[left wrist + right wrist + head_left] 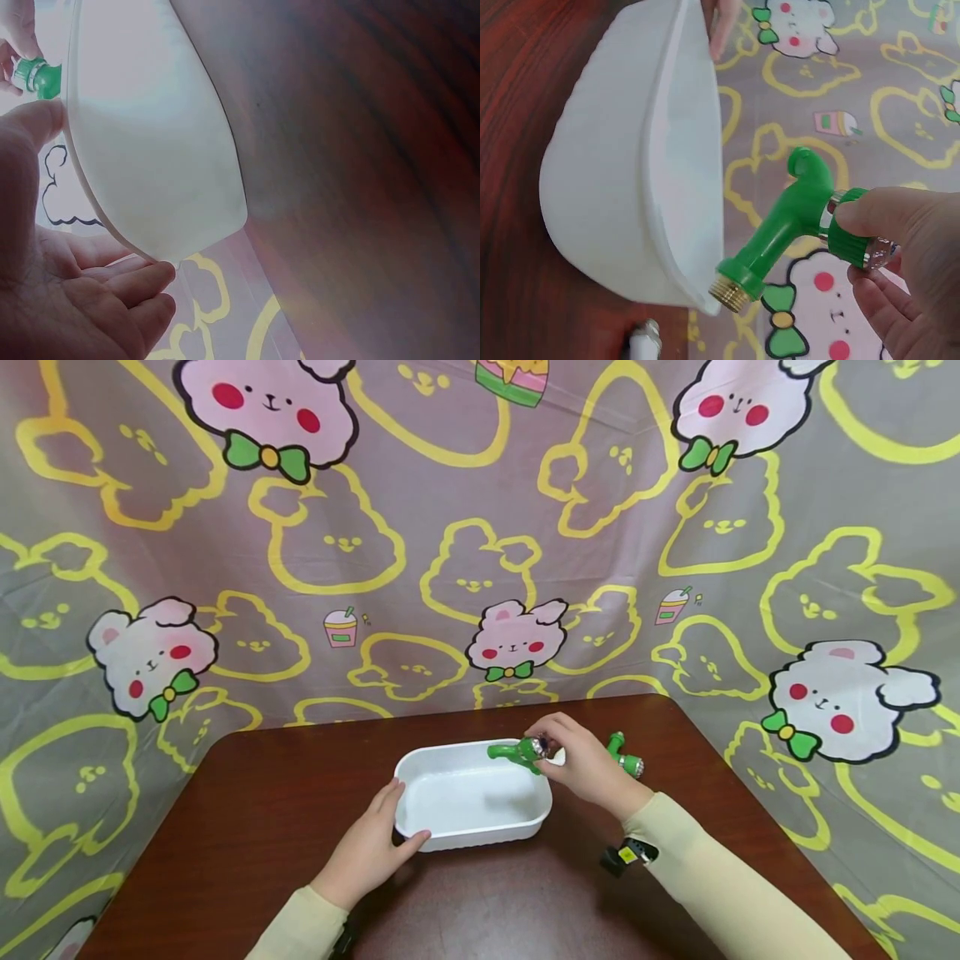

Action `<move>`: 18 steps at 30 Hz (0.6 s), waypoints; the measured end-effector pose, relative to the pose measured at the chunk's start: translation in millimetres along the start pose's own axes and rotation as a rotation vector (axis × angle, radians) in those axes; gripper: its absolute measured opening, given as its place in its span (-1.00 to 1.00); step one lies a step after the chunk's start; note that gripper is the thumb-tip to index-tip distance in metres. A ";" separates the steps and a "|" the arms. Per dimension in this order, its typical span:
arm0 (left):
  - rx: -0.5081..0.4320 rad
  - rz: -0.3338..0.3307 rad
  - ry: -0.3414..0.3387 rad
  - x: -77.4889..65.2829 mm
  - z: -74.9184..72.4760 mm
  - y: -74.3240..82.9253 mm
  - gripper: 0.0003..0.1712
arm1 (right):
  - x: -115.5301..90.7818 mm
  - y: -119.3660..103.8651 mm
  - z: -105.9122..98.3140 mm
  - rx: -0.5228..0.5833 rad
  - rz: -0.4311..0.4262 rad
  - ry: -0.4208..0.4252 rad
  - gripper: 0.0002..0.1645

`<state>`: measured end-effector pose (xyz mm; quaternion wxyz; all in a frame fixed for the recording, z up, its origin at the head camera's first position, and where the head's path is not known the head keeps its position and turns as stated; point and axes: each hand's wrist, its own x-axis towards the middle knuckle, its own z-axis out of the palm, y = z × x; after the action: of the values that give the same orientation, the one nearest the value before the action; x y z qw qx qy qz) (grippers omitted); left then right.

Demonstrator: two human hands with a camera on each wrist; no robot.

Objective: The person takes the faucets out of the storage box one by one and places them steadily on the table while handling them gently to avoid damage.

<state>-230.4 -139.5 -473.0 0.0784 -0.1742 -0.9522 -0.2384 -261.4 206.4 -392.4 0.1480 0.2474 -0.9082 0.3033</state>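
Note:
My right hand (588,768) pinches the ridged knob of a green tap (517,752) between thumb and fingers. In the right wrist view the tap (787,214) has a brass threaded end pointing down and a short spout at the top. It is held over the right end of a white oblong basin (472,839). My left hand (367,843) holds the basin's left end, thumb at the front rim and fingers at the end wall. In the left wrist view that hand (82,277) touches the rim of the basin (157,150).
Another green tap (632,766) lies on the brown table (300,793), partly behind my right hand. A white piece with a metallic end (645,341) lies beside the basin. Patterned cloth (420,610) hangs around the table.

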 end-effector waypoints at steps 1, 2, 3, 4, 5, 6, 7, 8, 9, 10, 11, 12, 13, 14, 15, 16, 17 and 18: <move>0.000 0.001 0.000 -0.1 0.0 -0.1 0.02 | -1.7 1.8 -2.8 -0.006 -0.004 0.006 -0.52; 0.000 0.003 0.000 -0.2 -0.1 -0.3 0.02 | -3.5 3.4 -5.6 -0.011 -0.008 0.011 -0.52; 0.000 0.005 0.001 -0.2 0.2 -0.6 0.02 | -5.3 5.4 -8.3 -0.018 -0.007 0.014 -0.52; -0.001 0.007 0.002 -0.3 0.3 -0.9 0.02 | -6.8 7.3 -10.8 -0.019 -0.005 0.015 -0.52; -0.001 0.006 0.001 -0.4 0.4 -1.1 0.03 | -8.4 9.5 -13.1 -0.026 -0.002 0.017 -0.53; 0.000 0.004 0.000 -0.4 0.6 -1.6 0.04 | -10.1 11.4 -15.3 -0.030 0.004 0.017 -0.53; 0.000 0.006 0.002 -0.5 0.7 -1.8 0.03 | -11.8 13.1 -17.5 -0.031 0.010 0.015 -0.52; 0.000 0.008 0.005 -0.5 0.7 -1.9 0.03 | -13.3 14.6 -19.7 -0.033 0.014 0.014 -0.52; -0.002 0.010 0.009 -0.5 0.6 -1.9 0.03 | -15.0 16.0 -21.8 -0.040 0.020 0.012 -0.52; -0.003 0.012 0.012 -0.6 0.4 -1.7 0.02 | -16.7 16.9 -24.0 -0.046 0.026 0.012 -0.52; -0.004 0.013 0.014 -0.7 0.3 -1.5 0.02 | -18.3 17.9 -26.1 -0.058 0.031 0.011 -0.51; -0.005 0.014 0.016 -0.8 0.0 -1.2 0.01 | -19.7 19.0 -28.2 -0.065 0.032 0.010 -0.51; -0.005 0.014 0.018 -0.9 -0.3 -0.7 0.01 | -20.9 20.1 -30.1 -0.071 0.035 0.010 -0.51; -0.005 0.014 0.017 -1.1 -0.6 -0.4 0.00 | -22.1 21.7 -31.8 -0.081 0.037 0.009 -0.50; -0.005 0.014 0.016 -1.1 -0.8 -0.1 0.00 | -23.4 22.9 -33.6 -0.090 0.045 0.009 -0.50; -0.005 0.012 0.015 -1.3 -1.0 0.3 0.00 | -24.6 24.3 -35.1 -0.095 0.051 0.009 -0.50; -0.005 0.011 0.014 -1.4 -1.0 0.5 0.00 | -25.4 26.2 -36.4 -0.101 0.056 0.008 -0.50; -0.005 0.010 0.015 -1.3 -0.7 0.5 0.00 | -26.3 27.9 -37.5 -0.103 0.062 0.005 -0.50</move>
<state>-229.0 -139.8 -472.5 0.0861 -0.1775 -0.9500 -0.2418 -250.0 258.7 -387.7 0.1535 0.2104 -0.9294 0.2615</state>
